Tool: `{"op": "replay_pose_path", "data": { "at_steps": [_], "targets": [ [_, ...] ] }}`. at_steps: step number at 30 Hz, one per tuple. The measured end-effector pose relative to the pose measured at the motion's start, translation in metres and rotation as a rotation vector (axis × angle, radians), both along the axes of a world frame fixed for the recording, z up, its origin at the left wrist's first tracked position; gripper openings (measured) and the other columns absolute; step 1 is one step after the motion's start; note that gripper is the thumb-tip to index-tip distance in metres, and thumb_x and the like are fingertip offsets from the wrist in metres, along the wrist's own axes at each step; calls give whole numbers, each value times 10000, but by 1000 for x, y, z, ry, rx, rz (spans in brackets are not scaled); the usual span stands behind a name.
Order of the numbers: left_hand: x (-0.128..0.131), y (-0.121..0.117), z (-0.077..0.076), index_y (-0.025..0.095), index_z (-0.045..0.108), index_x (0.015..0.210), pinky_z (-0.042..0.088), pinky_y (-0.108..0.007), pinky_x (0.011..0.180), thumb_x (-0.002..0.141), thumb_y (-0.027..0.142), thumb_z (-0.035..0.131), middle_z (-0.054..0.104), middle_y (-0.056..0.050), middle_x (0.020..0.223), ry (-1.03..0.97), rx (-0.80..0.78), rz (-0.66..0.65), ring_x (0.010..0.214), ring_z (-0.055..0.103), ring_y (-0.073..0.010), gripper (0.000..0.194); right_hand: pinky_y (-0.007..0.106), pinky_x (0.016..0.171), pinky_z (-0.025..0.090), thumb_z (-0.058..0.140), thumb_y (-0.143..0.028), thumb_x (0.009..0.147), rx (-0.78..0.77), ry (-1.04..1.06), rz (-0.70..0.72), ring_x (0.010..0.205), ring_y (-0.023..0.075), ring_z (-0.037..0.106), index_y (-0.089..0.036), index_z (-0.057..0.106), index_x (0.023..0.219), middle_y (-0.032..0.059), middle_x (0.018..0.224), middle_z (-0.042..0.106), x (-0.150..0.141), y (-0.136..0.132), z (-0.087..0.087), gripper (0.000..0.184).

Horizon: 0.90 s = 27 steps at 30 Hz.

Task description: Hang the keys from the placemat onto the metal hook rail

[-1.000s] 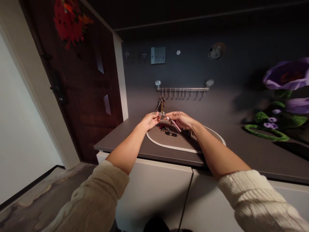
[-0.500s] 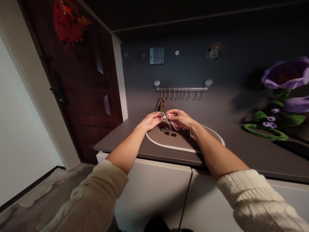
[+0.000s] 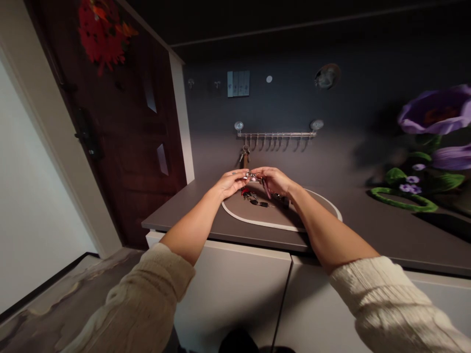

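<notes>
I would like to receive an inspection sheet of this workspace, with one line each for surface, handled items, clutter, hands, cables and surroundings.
Surface: dark countertop, with a pale-rimmed mat on it.
Handled items: shiny metal pieces, too small to tell their exact shape; a pink strap hangs by the right hand.
Clutter: loose keys and a small red item on the mat.
Hands: the left hand and right hand meet above the mat, fingers at the metal pieces.
Cables: nothing seen.
Surroundings: hook rail on the wall, a key bunch hanging near its left end; door at left; purple flowers at right.
</notes>
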State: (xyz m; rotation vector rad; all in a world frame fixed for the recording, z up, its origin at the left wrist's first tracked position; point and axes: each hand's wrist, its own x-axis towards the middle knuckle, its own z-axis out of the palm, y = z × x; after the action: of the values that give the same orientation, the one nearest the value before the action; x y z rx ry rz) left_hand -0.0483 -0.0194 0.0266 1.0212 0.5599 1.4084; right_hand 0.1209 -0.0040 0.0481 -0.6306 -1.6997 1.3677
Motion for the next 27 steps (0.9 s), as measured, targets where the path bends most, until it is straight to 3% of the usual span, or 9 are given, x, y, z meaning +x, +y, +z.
{"op": "replay_pose_path", "data": {
  "at_steps": [5, 10, 15, 20, 27],
  "targets": [
    [-1, 4, -2, 57, 632, 776, 483, -281, 751, 691, -16, 574, 648, -73, 700, 28, 3, 7, 680, 610, -107, 126, 194, 438, 345, 650, -270, 663, 98, -178, 8, 478, 48, 436, -132, 627, 901, 23, 737, 627, 1, -3, 0, 276],
    [-6, 5, -2, 68, 649, 793, 478, -270, 749, 687, 0, 581, 657, -69, 721, 36, 29, -14, 706, 608, -109, 143, 188, 448, 289, 675, -340, 636, 188, -215, -65, 484, 41, 395, -117, 631, 776, -26, 583, 535, 2, -1, 0, 267],
    [-8, 1, -1, 69, 655, 813, 479, -316, 793, 732, 52, 557, 658, -89, 766, 56, 7, -98, 732, 611, -129, 128, 175, 430, 282, 666, -352, 653, 182, -241, -45, 485, 39, 411, -125, 634, 783, -32, 570, 526, 6, 4, -1, 264],
    [-6, 0, -2, 60, 638, 755, 475, -325, 828, 752, 76, 568, 645, -87, 764, 101, 22, -90, 728, 605, -120, 72, 165, 354, 266, 659, -305, 680, 113, -296, 32, 380, 26, 373, -148, 613, 827, -50, 529, 520, 9, 4, -1, 220],
    [-11, -4, 1, 92, 648, 859, 440, -407, 887, 712, -12, 529, 661, -108, 856, 191, -47, -216, 832, 626, -172, 217, 152, 328, 320, 637, -267, 722, 66, -237, 114, 380, 32, 419, -176, 561, 834, -30, 642, 590, 11, 9, -3, 163]
  ]
}}
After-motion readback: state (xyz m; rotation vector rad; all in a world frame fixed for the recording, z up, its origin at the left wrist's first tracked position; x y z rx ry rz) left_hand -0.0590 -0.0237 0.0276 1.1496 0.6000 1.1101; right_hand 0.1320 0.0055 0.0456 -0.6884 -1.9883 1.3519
